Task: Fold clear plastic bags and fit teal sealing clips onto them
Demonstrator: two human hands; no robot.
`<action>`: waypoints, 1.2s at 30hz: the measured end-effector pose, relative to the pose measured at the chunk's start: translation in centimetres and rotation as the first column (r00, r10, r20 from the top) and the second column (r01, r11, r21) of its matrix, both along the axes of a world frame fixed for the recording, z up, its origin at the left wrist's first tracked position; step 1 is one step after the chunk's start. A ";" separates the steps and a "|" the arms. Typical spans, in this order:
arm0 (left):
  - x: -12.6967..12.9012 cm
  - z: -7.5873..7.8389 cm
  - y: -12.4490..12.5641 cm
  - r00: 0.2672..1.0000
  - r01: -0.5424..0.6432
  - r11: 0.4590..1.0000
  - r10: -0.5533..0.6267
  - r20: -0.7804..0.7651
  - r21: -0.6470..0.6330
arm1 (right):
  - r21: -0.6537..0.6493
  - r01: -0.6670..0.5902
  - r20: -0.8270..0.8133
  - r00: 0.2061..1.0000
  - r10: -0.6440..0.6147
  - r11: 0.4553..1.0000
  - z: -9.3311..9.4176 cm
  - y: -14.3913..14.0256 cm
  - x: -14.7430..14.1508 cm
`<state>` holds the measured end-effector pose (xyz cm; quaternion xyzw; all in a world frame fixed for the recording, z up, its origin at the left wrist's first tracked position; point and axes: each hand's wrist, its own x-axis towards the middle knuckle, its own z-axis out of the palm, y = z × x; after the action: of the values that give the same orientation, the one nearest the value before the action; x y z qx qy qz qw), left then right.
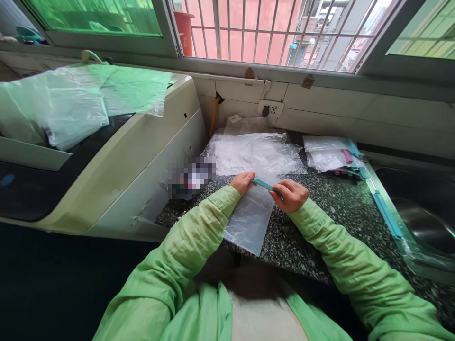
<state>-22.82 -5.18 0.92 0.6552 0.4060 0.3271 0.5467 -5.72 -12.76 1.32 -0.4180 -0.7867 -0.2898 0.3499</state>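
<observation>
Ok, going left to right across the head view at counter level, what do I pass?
White appliance → blurred patch → left hand → teal zip strip → right hand → pile of small bags → sink.

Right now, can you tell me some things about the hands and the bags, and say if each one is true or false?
1. Both hands hold the teal strip at the top of a clear plastic bag. True: the left hand and the right hand each grip an end.
2. The bag lies on a wooden table. False: it lies on a speckled dark stone counter.
3. More plastic bags lie behind the hands. True.
4. The sleeves are red. False: the sleeves are light green.
5. The sink is on the left side. False: it is on the right.
</observation>
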 end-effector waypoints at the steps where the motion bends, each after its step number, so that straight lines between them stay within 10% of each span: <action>1: 0.0 0.0 0.0 1.000 -0.007 1.000 0.007 -0.001 0.007 | 0.002 -0.003 0.001 1.000 0.003 1.000 0.1 0.0 0.0; 36: 0.0 -0.5 0.5 0.998 -0.036 0.997 0.039 -0.048 0.062 | 0.042 -0.031 -0.064 0.997 0.034 0.999 1.9 -1.1 0.3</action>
<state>-22.85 -4.68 0.46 0.6717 0.4214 0.3332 0.5101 -5.46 -13.83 3.24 -0.4070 -0.7756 -0.2862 0.3885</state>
